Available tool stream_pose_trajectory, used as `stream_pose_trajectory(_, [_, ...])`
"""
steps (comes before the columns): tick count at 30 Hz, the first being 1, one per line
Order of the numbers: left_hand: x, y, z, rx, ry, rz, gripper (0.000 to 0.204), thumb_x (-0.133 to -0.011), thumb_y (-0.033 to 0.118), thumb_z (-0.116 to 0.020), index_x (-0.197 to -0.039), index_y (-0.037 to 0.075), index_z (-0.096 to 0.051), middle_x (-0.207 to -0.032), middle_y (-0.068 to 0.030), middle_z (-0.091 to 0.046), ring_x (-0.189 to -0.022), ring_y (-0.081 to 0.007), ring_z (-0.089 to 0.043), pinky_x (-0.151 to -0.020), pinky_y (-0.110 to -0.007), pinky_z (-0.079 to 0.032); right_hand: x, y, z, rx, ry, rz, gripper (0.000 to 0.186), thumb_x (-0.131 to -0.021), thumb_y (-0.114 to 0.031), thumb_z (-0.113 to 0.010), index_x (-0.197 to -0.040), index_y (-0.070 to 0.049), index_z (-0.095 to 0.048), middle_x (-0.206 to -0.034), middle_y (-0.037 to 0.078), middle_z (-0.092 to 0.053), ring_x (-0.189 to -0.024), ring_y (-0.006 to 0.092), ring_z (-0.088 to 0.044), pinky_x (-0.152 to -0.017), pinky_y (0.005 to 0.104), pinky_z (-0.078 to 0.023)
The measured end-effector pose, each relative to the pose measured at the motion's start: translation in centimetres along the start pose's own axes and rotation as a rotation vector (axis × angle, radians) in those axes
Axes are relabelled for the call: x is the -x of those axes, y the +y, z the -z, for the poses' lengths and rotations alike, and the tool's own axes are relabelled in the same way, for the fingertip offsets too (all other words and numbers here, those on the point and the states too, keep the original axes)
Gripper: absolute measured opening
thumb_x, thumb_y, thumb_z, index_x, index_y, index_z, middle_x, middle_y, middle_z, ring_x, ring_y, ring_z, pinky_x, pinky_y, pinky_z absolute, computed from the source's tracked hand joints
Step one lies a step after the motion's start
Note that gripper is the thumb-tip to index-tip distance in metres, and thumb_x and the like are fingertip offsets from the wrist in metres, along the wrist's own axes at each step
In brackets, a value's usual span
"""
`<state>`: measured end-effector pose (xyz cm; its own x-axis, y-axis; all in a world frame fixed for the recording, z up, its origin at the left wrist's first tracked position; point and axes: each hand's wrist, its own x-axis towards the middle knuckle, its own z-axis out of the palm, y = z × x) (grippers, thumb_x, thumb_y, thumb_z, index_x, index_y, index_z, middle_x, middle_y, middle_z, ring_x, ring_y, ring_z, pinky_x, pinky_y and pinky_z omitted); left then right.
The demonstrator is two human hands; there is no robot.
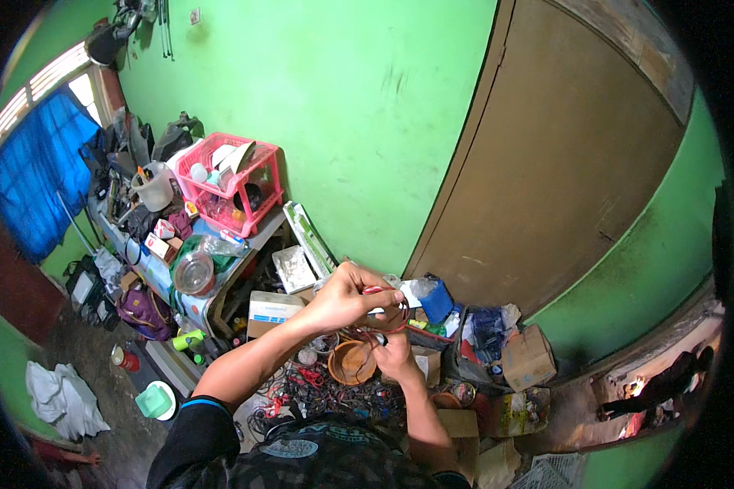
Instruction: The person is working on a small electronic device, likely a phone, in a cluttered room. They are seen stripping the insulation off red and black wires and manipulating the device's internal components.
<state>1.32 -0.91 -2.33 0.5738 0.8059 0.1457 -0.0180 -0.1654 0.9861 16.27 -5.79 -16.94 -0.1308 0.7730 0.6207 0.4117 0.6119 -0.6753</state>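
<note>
My left hand (351,295) is raised at the middle of the view, its fingers closed on red and dark cable (400,318). My right hand (395,359) is just below and a little right, closed on the hanging strands of the same cable. Beneath both hands lies a heap of tangled black and red cables (302,391) beside a round terracotta dish (352,363). A cardboard box (273,310) stands behind my left forearm. Part of what my fingers grip is hidden by the fingers themselves.
A cluttered table (220,310) holds a pink rack (216,208) at left. Bags, boxes (522,359) and bottles crowd the floor before a brown door (546,163). A dark-clothed person (656,391) is at right; another person's hand (86,458) shows at lower left.
</note>
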Motion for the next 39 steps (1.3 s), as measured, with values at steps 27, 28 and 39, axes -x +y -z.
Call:
stream_pose_trajectory(27, [0.7,2.4,5.9,-0.37,0.184,0.003,0.029,-0.085,0.023,-0.068,-0.071,-0.001,-0.068,-0.053,0.0043,-0.051,-0.051,-0.0033,-0.043,-0.046,-0.023,-0.031,1.0,1.0,5.6,-0.046,0.149,-0.212,0.012,-0.08,-0.006,-0.058,-0.081,0.004,-0.066,-0.11,0.014,-0.063,-0.108,0.0253,-0.055,-0.087,0.0368,-0.044])
stream_pose_trajectory(28, [0.8,2.1,8.0,-0.423,0.283,-0.042,0.03,-0.085,0.024,-0.068,-0.069,-0.001,-0.067,-0.052,0.0049,-0.049,-0.05,-0.0029,-0.041,-0.044,-0.024,-0.028,2.8,2.6,8.2,0.046,0.274,-0.182,0.013,-0.077,-0.002,-0.056,-0.085,0.003,-0.066,-0.114,0.017,-0.06,-0.104,0.0252,-0.056,-0.085,0.0356,-0.046])
stream_pose_trajectory(39, [2.1,3.3,13.3,-0.069,0.536,-0.056,0.032,-0.09,0.025,-0.062,-0.065,0.005,-0.059,-0.049,0.0076,-0.04,-0.041,-0.0019,-0.03,-0.039,-0.022,-0.019,27.9,15.4,24.9,0.575,1.29,-0.751,0.023,-0.077,-0.003,-0.049,-0.09,0.002,-0.067,-0.096,0.012,-0.067,-0.079,0.0229,-0.061,-0.074,0.0331,-0.048])
